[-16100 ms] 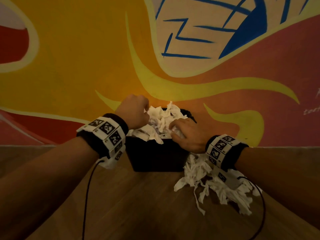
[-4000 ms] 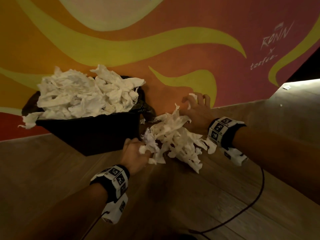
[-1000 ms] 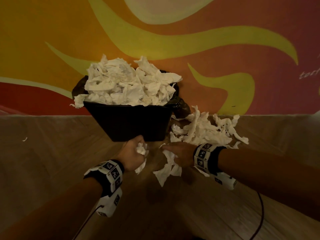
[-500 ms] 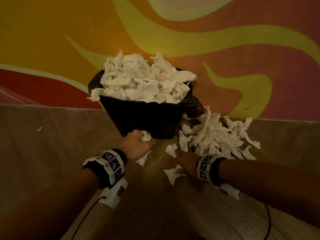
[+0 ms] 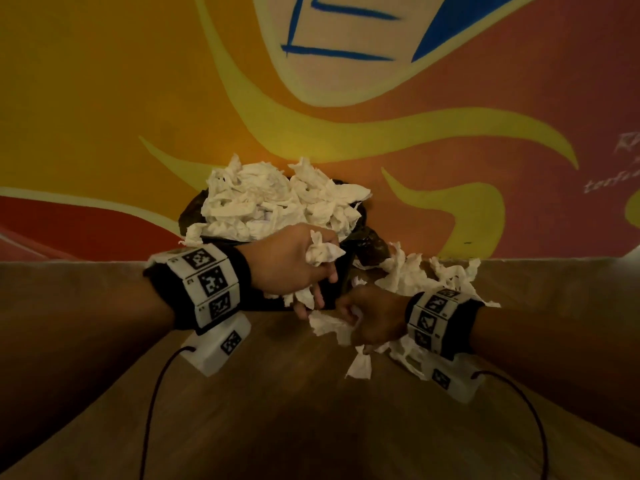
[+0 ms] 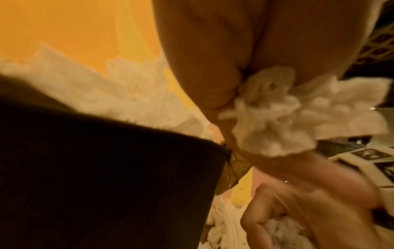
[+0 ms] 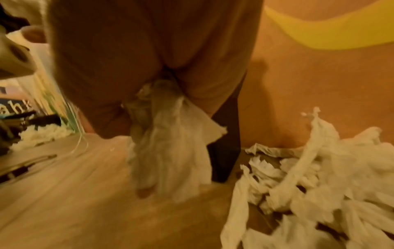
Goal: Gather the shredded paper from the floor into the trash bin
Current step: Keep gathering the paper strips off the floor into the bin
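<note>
The bin (image 5: 332, 285) sits vs. the painted wall (image 5: 104, 116), black, already heaped w/ shreds (image 5: 277, 206) well above its rim. More paper lies on the floor (image 5: 311, 410) just right of the bin, a loose pile (image 5: 433, 275) near the wall, plus a few stray bits in front of the bin.

Left hand (image 5: 294, 265) is up at the bin's front rim, fingers curled round a small wad (image 5: 322, 252); the left wrist view shows the same, paper bunched in the fist (image 6: 298, 114). Right hand (image 5: 370, 317) is low, just in front of the bin's right corner, fingers closed on a hanging clump (image 7: 170, 148) of strips; some trail below the fist.

Risks as I see them:
- Bin's overfull. Drop the wad on top & it likely slides off the heap, maybe takes other shreds w/ it. Prob. needs pressing down first.
- Pressing or bumping the front rim could tip or shove the bin; it looks light.
- Right hand's clump is loosely held, tails dangling, so bits may shed on the way up.
- Wrist cables (image 5: 156, 393) trail on the floor & could drag shreds around.

Task looks far from done: the pile right of the bin is untouched.
</note>
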`<state>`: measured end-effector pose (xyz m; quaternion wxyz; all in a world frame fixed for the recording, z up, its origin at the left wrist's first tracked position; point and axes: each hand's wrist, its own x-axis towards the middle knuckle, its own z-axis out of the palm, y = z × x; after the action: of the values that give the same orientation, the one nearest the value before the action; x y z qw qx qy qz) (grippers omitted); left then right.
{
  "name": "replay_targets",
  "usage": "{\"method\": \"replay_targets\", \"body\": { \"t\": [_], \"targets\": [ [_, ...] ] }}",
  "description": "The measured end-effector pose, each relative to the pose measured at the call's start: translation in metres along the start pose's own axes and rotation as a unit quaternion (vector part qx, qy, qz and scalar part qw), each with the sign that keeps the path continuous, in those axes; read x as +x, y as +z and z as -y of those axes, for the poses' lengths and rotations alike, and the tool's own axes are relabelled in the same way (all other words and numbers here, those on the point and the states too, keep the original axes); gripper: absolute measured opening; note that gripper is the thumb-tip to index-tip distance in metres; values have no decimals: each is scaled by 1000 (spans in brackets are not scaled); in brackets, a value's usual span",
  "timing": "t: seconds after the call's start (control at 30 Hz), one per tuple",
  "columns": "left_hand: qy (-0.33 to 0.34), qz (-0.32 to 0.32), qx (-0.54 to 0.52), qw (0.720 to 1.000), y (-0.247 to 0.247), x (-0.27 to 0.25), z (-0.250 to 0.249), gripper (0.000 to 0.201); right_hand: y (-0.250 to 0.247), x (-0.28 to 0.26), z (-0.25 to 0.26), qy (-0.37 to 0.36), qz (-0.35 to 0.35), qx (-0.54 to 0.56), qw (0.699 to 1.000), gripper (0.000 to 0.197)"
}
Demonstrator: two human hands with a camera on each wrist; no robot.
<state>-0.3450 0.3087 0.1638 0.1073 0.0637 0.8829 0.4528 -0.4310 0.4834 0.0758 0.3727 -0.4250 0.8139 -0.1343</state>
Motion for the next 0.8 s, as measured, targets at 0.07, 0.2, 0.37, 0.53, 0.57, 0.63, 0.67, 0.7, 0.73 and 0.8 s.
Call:
{"method": "replay_targets", "body": {
  "t": [0.07,0.2,0.37,0.53,0.57,0.63,0.67,0.7,0.73,0.8],
  "targets": [
    [29,-9,51,998,-12,0,-11,7,-10,-9,15,-40,-2,51,998,25],
    [42,-60,91,993,-33,2,-20,6,-29,-18,46,-100,-71,33,992,28],
    [63,-195,125,971,-60,-1,-19,21,-65,-23,78,-156,-187,48,969,23],
    [-23,-294,125,947,-82,-12,-3,37,-100,-18,106,-185,-302,75,932,30],
    [-44,-301,128,944,-86,-12,2,38,-108,-15,109,-192,-318,90,924,25],
    [-101,-290,126,943,-91,-12,10,44,-122,-9,115,-193,-350,126,908,12],
    [-128,-278,119,945,-93,-12,14,47,-127,-5,117,-185,-369,139,900,11],
    [-146,-268,114,945,-93,-12,18,48,-131,-1,118,-178,-385,139,895,16],
    [-159,-257,119,946,-92,-13,23,49,-132,5,118,-170,-394,128,894,21],
    [-182,-228,149,945,-88,-14,34,52,-129,18,114,-141,-398,73,904,26]
  ]
}}
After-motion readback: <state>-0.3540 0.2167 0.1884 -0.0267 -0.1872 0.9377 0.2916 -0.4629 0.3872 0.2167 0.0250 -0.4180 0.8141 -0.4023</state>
